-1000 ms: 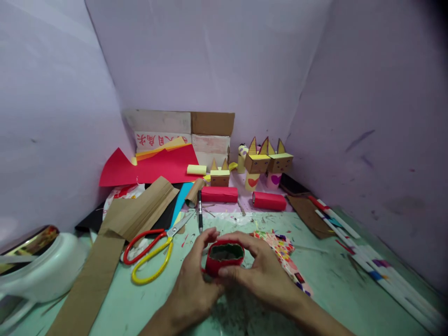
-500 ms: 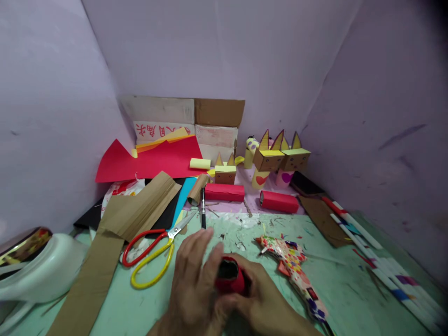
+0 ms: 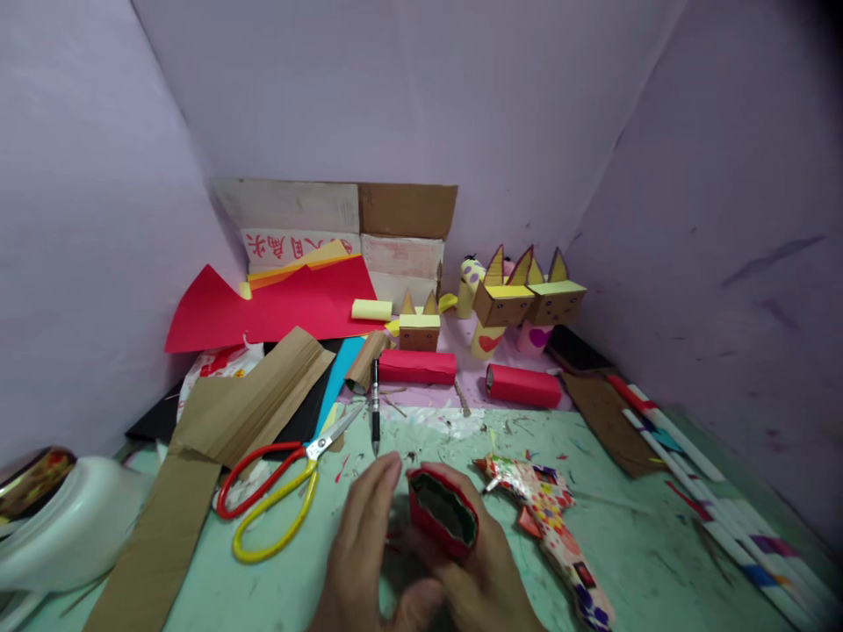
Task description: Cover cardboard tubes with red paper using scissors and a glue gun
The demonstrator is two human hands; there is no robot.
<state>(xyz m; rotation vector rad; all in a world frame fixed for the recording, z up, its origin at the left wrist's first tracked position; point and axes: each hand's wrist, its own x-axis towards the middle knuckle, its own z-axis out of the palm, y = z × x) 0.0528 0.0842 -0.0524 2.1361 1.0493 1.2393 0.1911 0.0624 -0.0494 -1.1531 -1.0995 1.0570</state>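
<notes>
A red paper-covered tube (image 3: 425,534) sits in my right hand (image 3: 491,562), its fingers wrapped round it. The tube's dark open end faces up toward me, squeezed to an oval with a ragged rim. My left hand (image 3: 365,540) is held just left of the tube, fingers stretched out and thumb apart; nothing shows in it. Left of it lie scissors (image 3: 309,461) with one red and one yellow handle. A black pen (image 3: 375,408) lies beyond my left fingertips. On the right rests a hot glue gun (image 3: 546,518) covered in patterned wrap.
Two red tubes (image 3: 418,367) (image 3: 523,386) lie farther back. Behind them stand cardboard-headed figures (image 3: 506,305) with pointed ears. Cardboard strips (image 3: 254,399) and red paper (image 3: 283,307) fill the left. White marker pens (image 3: 698,500) lie right; a white jug-like vessel (image 3: 79,518) stands far left.
My right hand has tilted the red tube so its opening shows wider and longer. My left hand has drawn away from it, its fingers now apart from the rim. The view has shifted slightly.
</notes>
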